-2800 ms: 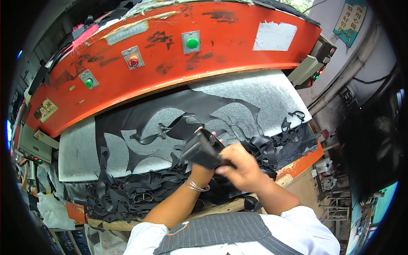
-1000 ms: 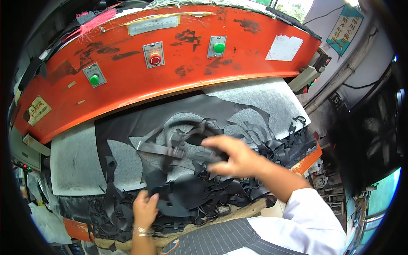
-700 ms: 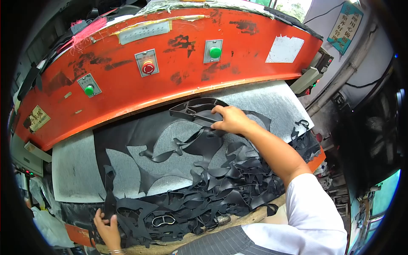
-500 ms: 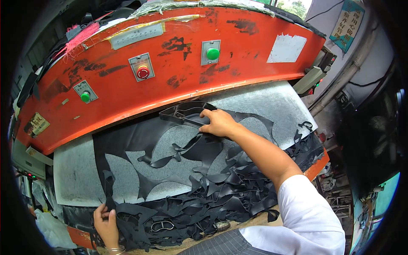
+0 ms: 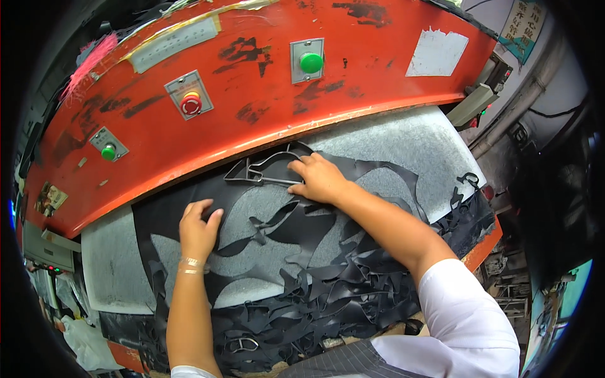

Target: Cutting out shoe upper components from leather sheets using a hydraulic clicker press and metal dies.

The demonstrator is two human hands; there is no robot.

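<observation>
Fingers of the right hand (image 5: 320,179) are gripping a dark metal frame (image 5: 258,176), which is lying on a black sheet (image 5: 165,206) at the hand's ten o'clock; at its eight o'clock, the left hand (image 5: 198,232) is holding its empty fingers apart.

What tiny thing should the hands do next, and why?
Maybe slide the left hand to the left end of the black metal frame and steady it. The left hand looks empty, fingers apart over the black sheet, while the right hand is only at the frame's right part.
</observation>
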